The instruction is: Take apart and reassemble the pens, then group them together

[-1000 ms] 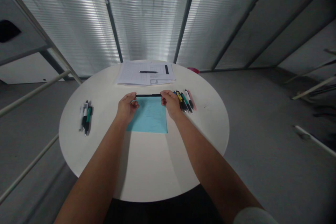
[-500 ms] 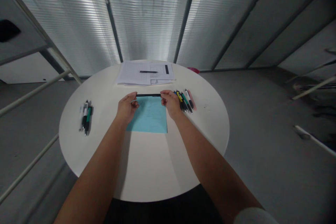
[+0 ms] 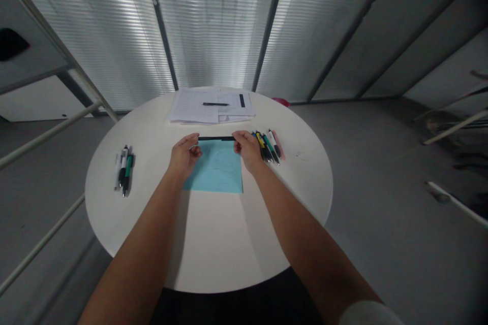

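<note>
A dark pen [image 3: 215,138] is held level between my two hands, above the top edge of a light blue sheet [image 3: 217,170]. My left hand [image 3: 184,155] pinches its left end with the fingertips. Its right end is between the thumb and fingers of my right hand [image 3: 247,149]. Just right of my right hand lie several pens [image 3: 268,147] in yellow, green, white and black, with something pink beside them. Under both hands is the round white table [image 3: 221,244].
Printed papers [image 3: 196,106] with a black pen [image 3: 215,104] on them lie at the table's far side. Several more pens [image 3: 125,170] rest at the left. White metal bars [image 3: 49,134] stand left of the table, and blinds [image 3: 213,25] hang behind it.
</note>
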`<state>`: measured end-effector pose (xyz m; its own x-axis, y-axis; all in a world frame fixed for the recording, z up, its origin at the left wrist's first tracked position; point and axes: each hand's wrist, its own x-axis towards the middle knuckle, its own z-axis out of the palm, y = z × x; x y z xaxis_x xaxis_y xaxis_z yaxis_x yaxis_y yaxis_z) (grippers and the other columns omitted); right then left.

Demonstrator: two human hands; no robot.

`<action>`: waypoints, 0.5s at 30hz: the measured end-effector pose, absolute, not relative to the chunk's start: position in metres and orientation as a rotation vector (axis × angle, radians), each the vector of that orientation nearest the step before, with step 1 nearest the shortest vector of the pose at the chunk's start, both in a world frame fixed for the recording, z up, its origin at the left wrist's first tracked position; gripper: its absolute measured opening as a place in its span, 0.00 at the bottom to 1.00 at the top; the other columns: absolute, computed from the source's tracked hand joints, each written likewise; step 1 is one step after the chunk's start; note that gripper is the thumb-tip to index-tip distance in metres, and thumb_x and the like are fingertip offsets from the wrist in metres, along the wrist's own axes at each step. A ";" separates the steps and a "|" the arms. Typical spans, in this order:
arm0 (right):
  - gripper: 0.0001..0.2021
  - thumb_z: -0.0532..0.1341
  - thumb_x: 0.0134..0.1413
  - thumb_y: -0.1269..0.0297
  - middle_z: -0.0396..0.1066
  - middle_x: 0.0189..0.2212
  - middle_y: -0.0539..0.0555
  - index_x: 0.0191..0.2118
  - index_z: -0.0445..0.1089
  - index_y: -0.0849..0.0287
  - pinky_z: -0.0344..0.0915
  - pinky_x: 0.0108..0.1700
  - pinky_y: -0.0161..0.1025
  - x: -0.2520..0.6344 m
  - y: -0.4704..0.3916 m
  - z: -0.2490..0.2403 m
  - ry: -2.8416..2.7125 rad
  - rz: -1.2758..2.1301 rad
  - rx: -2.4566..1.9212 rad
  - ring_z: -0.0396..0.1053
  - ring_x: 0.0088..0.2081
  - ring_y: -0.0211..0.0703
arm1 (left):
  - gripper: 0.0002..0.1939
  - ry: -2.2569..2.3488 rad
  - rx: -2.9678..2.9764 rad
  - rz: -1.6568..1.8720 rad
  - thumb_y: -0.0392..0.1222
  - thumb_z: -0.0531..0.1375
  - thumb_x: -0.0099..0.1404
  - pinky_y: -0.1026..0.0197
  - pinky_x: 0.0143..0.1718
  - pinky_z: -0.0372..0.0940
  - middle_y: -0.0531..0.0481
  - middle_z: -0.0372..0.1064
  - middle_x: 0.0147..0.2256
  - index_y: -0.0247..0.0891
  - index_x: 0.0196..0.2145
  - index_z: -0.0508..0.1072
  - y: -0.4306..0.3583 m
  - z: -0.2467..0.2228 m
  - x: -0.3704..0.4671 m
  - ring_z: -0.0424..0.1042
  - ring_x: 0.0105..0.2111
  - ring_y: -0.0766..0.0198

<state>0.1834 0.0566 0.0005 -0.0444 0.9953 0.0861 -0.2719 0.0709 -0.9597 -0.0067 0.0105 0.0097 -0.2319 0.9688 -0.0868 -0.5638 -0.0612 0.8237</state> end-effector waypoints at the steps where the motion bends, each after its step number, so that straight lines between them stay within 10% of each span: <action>1: 0.12 0.65 0.45 0.54 0.62 0.17 0.43 0.30 0.68 0.57 0.53 0.20 0.31 0.183 0.056 0.001 -1.084 1.303 -0.932 0.59 0.18 0.30 | 0.14 0.917 0.611 1.603 0.35 0.67 0.48 0.67 0.20 0.59 0.53 0.62 0.26 0.34 0.35 0.75 0.011 0.009 -0.007 0.61 0.20 0.73; 15: 0.12 0.66 0.44 0.55 0.64 0.18 0.43 0.30 0.68 0.57 0.53 0.20 0.30 0.184 0.057 -0.001 -1.090 1.307 -0.929 0.59 0.18 0.30 | 0.15 0.915 0.584 1.608 0.40 0.70 0.46 0.67 0.20 0.58 0.54 0.62 0.26 0.35 0.33 0.74 0.011 0.011 -0.007 0.62 0.19 0.73</action>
